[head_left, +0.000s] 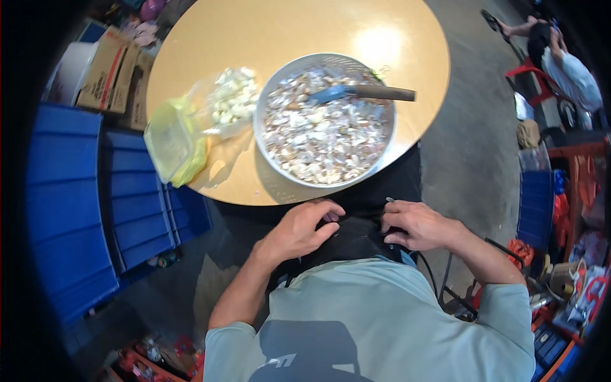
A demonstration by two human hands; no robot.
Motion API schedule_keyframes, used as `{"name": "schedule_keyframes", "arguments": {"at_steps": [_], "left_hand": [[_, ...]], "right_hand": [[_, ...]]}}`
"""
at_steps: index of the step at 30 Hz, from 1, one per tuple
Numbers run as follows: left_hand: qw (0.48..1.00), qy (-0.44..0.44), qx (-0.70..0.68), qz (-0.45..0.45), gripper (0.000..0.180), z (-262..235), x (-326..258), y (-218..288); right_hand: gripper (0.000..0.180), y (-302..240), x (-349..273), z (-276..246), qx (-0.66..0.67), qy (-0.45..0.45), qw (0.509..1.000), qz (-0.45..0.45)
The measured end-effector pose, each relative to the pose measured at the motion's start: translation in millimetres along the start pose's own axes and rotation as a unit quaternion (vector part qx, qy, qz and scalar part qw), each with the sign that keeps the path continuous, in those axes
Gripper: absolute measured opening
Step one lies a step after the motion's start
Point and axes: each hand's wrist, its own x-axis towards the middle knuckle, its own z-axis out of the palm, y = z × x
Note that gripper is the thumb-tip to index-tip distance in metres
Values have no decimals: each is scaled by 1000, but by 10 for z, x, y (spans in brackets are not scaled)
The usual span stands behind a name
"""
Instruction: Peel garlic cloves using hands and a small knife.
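Black cloth lies in the lap below the counter, left hand and right hand each closed in a grip on its upper edge.

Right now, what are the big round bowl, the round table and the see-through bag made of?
The big round silvery bowl looks like dull metal: grey, with tiny holes along its rim, so perhaps a colander. The round tan table has a smooth, glossy top that mirrors a light; probably laminate or varnished wood. The clear bag of pale pieces looks like thin, crinkly plastic.
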Motion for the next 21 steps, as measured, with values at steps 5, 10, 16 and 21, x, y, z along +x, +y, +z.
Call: {"name": "schedule_keyframes", "arguments": {"at_steps": [5, 10, 16, 21], "left_hand": [[986, 62, -25, -152, 14, -384, -713, 86], [957, 38, -39, -285, 14, -208, -1396, -19], [931, 184, -21, -315, 23, 304, -1610, -90], [937, 264, 112, -199, 32, 456, -1482, -228]], "right_hand": [[34, -45, 324, 27, 5, 45, 999, -4], [50, 63, 985, 333, 131, -40, 990, 35], [59, 6, 1615, 528, 113, -198, 972, 60], [59, -2, 1737, 605, 82, -226, 968, 70]]}}
